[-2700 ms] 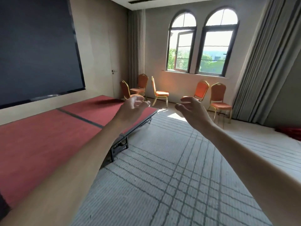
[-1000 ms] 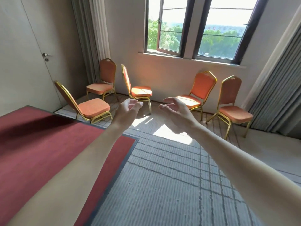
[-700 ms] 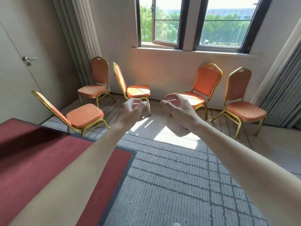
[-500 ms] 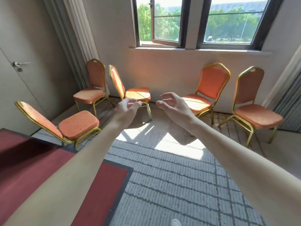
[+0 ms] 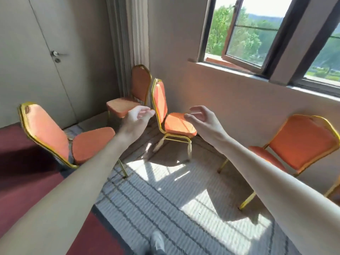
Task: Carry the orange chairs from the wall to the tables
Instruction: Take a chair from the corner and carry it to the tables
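A: Hands?

B: Both are up at mid-frame, arms stretched forward. The left hand (image 5: 136, 122) has its fingers loosely spread and slightly bent, and grips nothing. The right hand (image 5: 204, 122) is the same, fingers a little more hooked, palm turned toward the left one, also empty.

A: Chairs?

B: Four orange chairs with gold frames, all standing on the floor. The middle chair (image 5: 179, 124) is at frame centre, side-on, with its seat showing between the two hands and in sunlight. The corner chair (image 5: 141, 83) is just behind it, beside the curtain (image 5: 128, 34). The left chair (image 5: 46, 129) is at mid-left, its back toward the camera, by the edge of a dark red surface (image 5: 22, 181). The right chair (image 5: 301, 142) is at the right edge, under the window (image 5: 244, 32), close to the wall (image 5: 239, 100).

A: Contact?

B: None visible; both hands are short of the middle chair.

A: Surroundings?

B: A closed door (image 5: 27, 57) at upper left. Grey lined carpet (image 5: 165, 208) with a sun patch. One shoe (image 5: 157, 243) at the bottom edge.
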### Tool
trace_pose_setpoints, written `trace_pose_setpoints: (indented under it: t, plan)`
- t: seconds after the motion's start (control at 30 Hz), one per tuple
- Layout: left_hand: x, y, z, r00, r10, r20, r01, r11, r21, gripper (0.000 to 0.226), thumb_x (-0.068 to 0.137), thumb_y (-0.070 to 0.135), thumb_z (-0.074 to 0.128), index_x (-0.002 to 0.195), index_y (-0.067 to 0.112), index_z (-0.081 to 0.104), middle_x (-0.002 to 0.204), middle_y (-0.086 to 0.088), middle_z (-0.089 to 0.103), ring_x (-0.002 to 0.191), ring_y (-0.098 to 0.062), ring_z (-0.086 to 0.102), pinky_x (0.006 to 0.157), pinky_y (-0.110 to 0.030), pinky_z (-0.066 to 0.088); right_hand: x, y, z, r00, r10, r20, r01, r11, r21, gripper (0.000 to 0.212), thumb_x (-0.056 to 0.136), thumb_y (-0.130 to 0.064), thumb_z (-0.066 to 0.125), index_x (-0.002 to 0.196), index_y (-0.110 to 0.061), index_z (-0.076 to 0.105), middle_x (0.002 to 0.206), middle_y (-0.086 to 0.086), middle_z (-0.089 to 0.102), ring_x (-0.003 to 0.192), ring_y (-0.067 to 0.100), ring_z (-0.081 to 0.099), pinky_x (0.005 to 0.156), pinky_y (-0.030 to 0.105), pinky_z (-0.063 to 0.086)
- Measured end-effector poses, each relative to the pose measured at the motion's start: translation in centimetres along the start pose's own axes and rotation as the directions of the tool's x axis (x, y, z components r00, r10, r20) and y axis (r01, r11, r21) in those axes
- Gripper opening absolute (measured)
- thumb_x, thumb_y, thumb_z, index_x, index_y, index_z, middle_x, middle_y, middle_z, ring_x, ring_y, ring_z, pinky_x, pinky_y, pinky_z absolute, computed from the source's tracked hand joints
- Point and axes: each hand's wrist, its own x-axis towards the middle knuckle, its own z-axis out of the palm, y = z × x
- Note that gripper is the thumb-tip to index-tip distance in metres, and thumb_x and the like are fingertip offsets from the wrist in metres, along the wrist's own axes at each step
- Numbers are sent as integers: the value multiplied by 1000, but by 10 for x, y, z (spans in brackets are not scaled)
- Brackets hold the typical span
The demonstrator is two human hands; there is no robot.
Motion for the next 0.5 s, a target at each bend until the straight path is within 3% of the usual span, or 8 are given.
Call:
trace_pose_setpoints:
  t: [0.1,0.23,0.4,0.5]
  plan:
    - [93,-34,3,996,-39,-81,38,999,-13,44,84,56,56,116,29,67,118,8,66,110,-9,58,88,-27,43,108,23,24,997,-54,53,55,998,-26,43,89,-44,67,126,-25,58,116,-8,68,106,5,63,92,32,53]
    - [211,-58,1,985,-97,-141,93,995,-37,41,81,58,56,110,32,68,115,11,67,109,-9,59,96,-32,46,233,35,47,986,-80,143,89,994,-56,46,90,-45,65,129,-25,55,121,-6,67,109,7,62,96,35,53]
    - [338,-72,-1,968,-150,-201,146,989,-34,47,75,62,54,107,32,69,114,12,68,109,-9,60,101,-35,46,382,43,71,966,-116,231,133,989,-58,45,92,-45,63,131,-24,54,124,-8,64,110,5,60,78,14,45]
    - [404,-92,-10,951,-168,-261,174,985,2,50,71,65,53,105,32,71,112,13,68,109,-7,60,100,-34,47,466,52,99,953,-145,266,156,988,-20,45,91,-45,64,129,-24,55,123,-7,65,109,4,60,84,17,46]
